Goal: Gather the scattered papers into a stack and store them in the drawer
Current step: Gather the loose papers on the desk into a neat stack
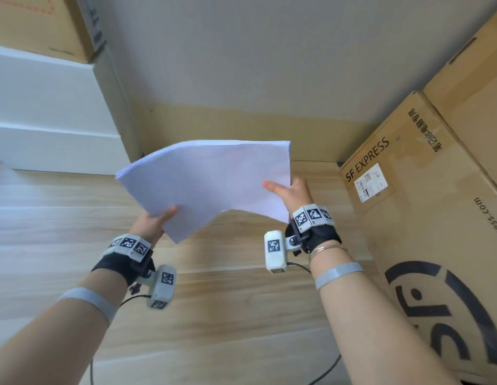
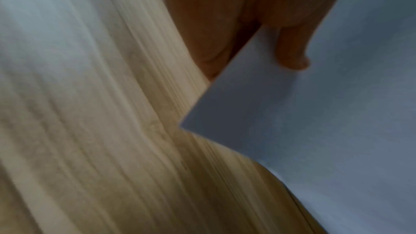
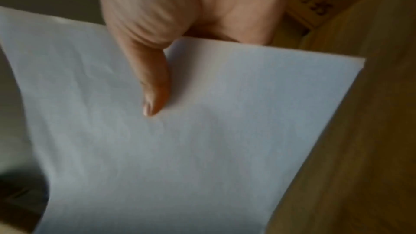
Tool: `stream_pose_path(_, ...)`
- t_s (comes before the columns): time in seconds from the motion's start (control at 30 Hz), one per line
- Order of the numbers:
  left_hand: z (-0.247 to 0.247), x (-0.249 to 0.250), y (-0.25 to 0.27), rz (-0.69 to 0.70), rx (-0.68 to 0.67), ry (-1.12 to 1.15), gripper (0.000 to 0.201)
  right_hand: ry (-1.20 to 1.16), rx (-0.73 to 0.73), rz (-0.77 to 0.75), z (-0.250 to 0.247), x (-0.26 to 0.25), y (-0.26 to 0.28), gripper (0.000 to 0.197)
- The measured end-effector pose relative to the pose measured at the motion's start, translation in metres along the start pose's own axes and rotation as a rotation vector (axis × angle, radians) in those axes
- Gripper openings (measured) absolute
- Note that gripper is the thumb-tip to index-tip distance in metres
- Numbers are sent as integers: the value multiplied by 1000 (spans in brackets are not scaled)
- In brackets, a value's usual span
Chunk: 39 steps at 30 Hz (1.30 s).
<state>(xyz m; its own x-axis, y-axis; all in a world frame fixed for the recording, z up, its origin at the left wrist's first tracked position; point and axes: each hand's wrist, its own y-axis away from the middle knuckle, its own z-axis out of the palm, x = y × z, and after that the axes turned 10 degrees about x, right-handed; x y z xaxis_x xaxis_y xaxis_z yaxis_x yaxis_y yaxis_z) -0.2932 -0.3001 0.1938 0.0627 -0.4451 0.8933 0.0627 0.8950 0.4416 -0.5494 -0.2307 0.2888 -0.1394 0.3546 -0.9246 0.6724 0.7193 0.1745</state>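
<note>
A stack of white papers (image 1: pixel 211 182) is held in the air above the wooden floor (image 1: pixel 75 245), sagging a little in the middle. My left hand (image 1: pixel 158 218) pinches its near left corner, thumb on top. My right hand (image 1: pixel 286 190) pinches its right edge, thumb on top as well. The left wrist view shows the papers (image 2: pixel 315 113) with my left hand (image 2: pixel 290 52) laying its thumb on the corner. In the right wrist view my right hand (image 3: pixel 155 86) presses its thumb onto the papers (image 3: pixel 180 149). The fingers under the sheets are hidden. No drawer can be made out for certain.
A large cardboard box (image 1: pixel 425 218) marked SF EXPRESS stands close on the right, with another box behind it. White furniture (image 1: pixel 47 120) stands at the left with a cardboard box (image 1: pixel 39 20) on top. A grey wall (image 1: pixel 269 51) lies ahead.
</note>
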Motion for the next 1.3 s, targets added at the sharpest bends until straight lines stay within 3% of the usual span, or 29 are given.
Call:
stream_pose_path(0.1,11,5,2,159,165,-237,44,34,-26,78,-1,19,7,25)
stream_pose_path(0.23,19,8,5,269,198,-170,25,13,27,40,-1,39,13,25)
stream_pose_path(0.3,13,3,4,256,165,-110,16,9,35,52,0,52,14,23)
stream_pose_path(0.4,2,-10,0,184,125,-98,28,-38,70,153,7,76,15,33)
stream_pose_path(0.53,1,-22,3,147,190,-89,25,-40,57,174,21,96,21,38)
stream_pose_path(0.73,-8,-29,-5,154,188,19,48,-82,62,170,26,106,17,25)
stream_pose_path(0.87,-2,-32,-8,190,189,-116,29,-38,70,215,35,109,20,30)
stream_pose_path(1.0,-3,-38,-14,105,217,-16,38,-54,116,257,39,113,20,30)
stream_pose_path(1.1,-2,-44,-16,78,256,-39,29,-28,149,279,41,113,21,22)
stream_pose_path(1.2,-7,-36,-21,101,254,-76,21,41,172,193,29,96,11,20)
stream_pose_path(1.3,-17,-11,-29,196,204,-56,35,236,110,19,10,65,0,23)
